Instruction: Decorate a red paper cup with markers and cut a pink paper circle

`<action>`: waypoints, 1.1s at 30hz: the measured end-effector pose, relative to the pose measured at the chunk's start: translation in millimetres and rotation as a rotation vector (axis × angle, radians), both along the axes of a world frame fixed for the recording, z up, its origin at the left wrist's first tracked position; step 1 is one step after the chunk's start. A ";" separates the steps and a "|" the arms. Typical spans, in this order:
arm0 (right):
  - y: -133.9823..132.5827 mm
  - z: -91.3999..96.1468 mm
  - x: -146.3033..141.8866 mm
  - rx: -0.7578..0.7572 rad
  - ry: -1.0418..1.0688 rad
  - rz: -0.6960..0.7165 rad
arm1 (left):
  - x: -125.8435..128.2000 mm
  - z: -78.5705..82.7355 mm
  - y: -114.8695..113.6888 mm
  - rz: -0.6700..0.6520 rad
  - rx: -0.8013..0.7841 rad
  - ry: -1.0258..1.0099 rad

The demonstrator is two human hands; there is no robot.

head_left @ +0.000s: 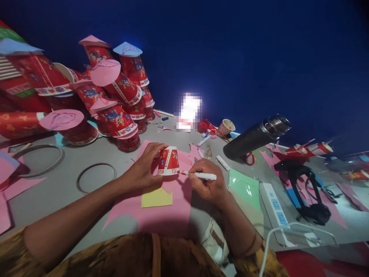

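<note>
The left hand [148,163] is curling around the left side of a red-and-white paper cup [168,161], its thumb resting low and its fingers bending over the far side, the grip opening only as wide as the cup. The cup is sitting mouth down in that grip, its wide white rim facing the pink paper [173,221]; whether the rim is touching the sheet, the view is not making clear.

Just to the right, the right hand [207,179] is closing in a writing grip on a white marker [205,176], thumb and forefinger pinching it near the red tip. The marker is lying almost level, its long axis running crosswise and its tip pointing left at the cup's lower right edge, so close that contact is hard to tell. The cup is lying left of the right hand, with the left hand standing nearer to it.

Both forearms are angling inward from the wearer's sides, the right wrist bending slightly and the knuckles facing up. A yellow paper [157,198] is lying below the cup, stacked red cups [115,115] are crowding the table's left, and a dark flask [253,140] is leaning at right in the view.
</note>
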State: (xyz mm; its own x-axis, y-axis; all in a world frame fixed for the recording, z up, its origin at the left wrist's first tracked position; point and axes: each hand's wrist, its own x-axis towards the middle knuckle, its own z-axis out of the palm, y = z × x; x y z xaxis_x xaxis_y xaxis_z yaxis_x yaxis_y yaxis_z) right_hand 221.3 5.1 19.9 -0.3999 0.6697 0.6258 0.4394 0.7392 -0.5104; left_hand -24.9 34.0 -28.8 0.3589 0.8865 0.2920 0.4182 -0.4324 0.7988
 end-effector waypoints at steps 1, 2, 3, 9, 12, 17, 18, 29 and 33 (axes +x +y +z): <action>-0.1 0.7 0.5 0.000 0.009 -0.003 | 0.1 0.7 -0.3 -0.001 -0.002 0.001; -0.3 1.2 0.8 0.000 0.021 -0.005 | 0.3 1.3 -0.7 0.000 0.001 -0.001; -0.3 1.4 0.9 0.001 0.030 -0.004 | 0.4 1.9 -0.9 0.000 0.006 -0.004; 0.8 -1.6 -0.5 0.005 0.005 -0.005 | 0.3 5.1 -0.8 -0.002 -0.027 0.014; 0.9 -0.8 -0.1 0.004 0.006 -0.004 | 0.1 6.1 -0.6 -0.009 -0.028 0.015; 0.8 -0.3 -0.5 0.018 0.009 0.010 | 0.3 7.4 -1.9 0.000 -0.026 0.008; 0.9 -0.4 -0.5 0.020 0.005 0.013 | 0.2 7.1 -1.9 0.000 -0.031 0.009; -2.8 4.4 -2.1 0.055 0.033 -0.012 | -1.5 1.5 -0.4 -0.016 -0.022 0.005; -4.4 3.6 -4.2 0.062 0.020 0.008 | -1.5 2.9 -1.3 -0.027 -0.015 0.009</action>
